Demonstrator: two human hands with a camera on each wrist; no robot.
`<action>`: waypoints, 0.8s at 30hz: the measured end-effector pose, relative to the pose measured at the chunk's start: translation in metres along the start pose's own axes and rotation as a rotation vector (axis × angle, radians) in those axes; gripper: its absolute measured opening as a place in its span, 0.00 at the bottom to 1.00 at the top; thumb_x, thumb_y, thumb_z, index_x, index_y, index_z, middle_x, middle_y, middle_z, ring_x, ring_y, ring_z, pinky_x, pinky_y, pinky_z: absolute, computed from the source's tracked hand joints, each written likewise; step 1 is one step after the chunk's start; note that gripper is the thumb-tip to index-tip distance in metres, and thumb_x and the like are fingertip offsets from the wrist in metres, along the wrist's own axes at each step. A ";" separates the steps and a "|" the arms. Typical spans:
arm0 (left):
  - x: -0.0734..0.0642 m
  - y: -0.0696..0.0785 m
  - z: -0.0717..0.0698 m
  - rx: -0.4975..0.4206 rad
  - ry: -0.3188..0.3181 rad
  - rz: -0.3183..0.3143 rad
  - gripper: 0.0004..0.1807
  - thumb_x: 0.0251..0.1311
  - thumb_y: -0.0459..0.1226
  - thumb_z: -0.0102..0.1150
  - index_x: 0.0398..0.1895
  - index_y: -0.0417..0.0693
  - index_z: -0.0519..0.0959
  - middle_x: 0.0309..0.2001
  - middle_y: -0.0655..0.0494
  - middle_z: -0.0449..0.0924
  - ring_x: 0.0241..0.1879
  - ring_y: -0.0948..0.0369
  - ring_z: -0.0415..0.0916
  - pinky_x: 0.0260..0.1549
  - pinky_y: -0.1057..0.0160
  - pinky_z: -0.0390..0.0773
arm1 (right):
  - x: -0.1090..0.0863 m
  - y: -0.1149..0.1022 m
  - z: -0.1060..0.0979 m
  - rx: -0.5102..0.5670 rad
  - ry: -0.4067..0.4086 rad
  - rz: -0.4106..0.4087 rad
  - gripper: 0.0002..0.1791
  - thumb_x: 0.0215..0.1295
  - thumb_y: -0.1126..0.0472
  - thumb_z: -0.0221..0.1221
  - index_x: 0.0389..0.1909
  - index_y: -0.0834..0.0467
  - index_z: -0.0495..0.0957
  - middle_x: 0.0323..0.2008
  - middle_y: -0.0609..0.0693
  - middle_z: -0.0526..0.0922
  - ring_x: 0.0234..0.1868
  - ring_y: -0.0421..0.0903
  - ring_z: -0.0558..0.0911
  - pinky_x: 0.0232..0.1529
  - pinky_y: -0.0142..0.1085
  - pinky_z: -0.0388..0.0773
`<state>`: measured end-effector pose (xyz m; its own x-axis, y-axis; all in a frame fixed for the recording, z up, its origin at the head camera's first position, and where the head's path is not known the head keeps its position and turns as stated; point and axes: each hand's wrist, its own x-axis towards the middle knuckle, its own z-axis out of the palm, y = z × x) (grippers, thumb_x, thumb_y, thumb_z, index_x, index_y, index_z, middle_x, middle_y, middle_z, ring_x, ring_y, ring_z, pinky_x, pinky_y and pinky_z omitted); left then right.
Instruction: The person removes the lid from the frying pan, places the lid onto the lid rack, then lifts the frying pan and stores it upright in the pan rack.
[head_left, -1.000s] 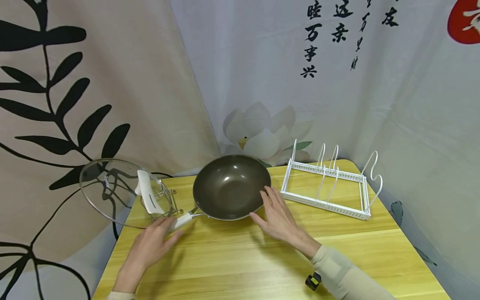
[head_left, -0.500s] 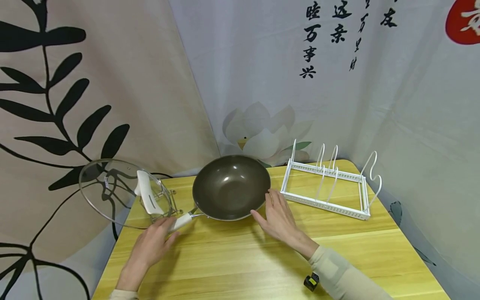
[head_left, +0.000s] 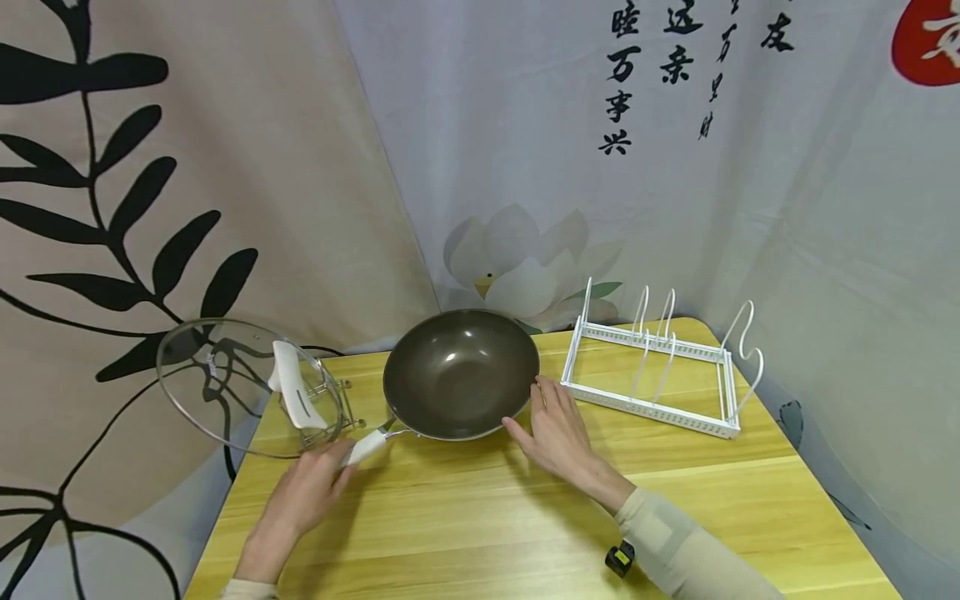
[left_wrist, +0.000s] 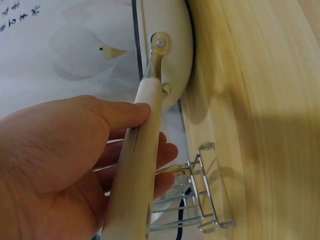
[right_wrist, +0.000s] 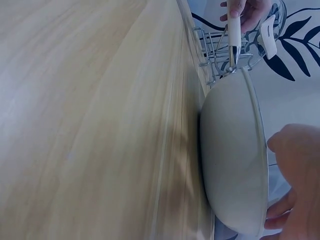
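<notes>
A wok (head_left: 461, 375) with a dark inside and a pale outside sits on the wooden table. Its white handle (left_wrist: 135, 155) points toward my left hand (head_left: 303, 492). In the left wrist view, the thumb lies on top of the handle and the fingers curl round its underside. My right hand (head_left: 558, 437) is at the wok's right rim, with thumb and fingers spread along it. The right wrist view shows the thumb (right_wrist: 282, 137) and fingers at the rim from outside; part of that hand is cut off by the frame.
Left of the wok, a glass lid (head_left: 176, 396) with a white handle (head_left: 295, 387) leans in a wire stand (left_wrist: 200, 190) near the table's left edge. A white dish rack (head_left: 652, 408) with upright hoops stands at the right. Behind the table (head_left: 450, 533) hangs a printed curtain (head_left: 510, 100).
My left hand's thumb and fingers have drawn in round the wok handle. The right hand's fingers have shifted slightly outward along the rim. The wok stays nearly in place.
</notes>
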<state>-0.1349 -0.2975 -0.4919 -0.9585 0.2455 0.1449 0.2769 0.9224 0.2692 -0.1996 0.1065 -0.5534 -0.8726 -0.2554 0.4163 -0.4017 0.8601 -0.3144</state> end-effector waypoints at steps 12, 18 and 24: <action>0.001 0.002 -0.010 -0.073 -0.118 -0.021 0.16 0.72 0.33 0.74 0.60 0.43 0.88 0.38 0.55 0.89 0.35 0.64 0.79 0.33 0.61 0.82 | 0.003 0.003 0.003 -0.031 -0.002 -0.002 0.48 0.80 0.35 0.65 0.73 0.77 0.75 0.76 0.72 0.77 0.78 0.70 0.77 0.82 0.68 0.73; 0.003 0.004 -0.013 -0.119 -0.179 -0.042 0.17 0.75 0.34 0.72 0.63 0.40 0.87 0.39 0.55 0.89 0.32 0.65 0.77 0.31 0.64 0.79 | 0.004 0.004 0.001 -0.015 -0.044 0.016 0.49 0.81 0.34 0.63 0.76 0.77 0.73 0.79 0.73 0.74 0.81 0.69 0.75 0.85 0.68 0.69; 0.005 0.002 -0.015 -0.164 -0.243 -0.070 0.19 0.77 0.37 0.71 0.66 0.40 0.86 0.41 0.55 0.90 0.32 0.65 0.77 0.33 0.64 0.79 | 0.006 0.006 -0.002 -0.015 -0.076 0.019 0.50 0.82 0.33 0.61 0.77 0.77 0.71 0.80 0.72 0.72 0.82 0.69 0.74 0.85 0.70 0.67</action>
<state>-0.1386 -0.2989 -0.4764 -0.9582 0.2656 -0.1066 0.1978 0.8838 0.4240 -0.2069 0.1110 -0.5508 -0.8988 -0.2717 0.3440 -0.3814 0.8714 -0.3084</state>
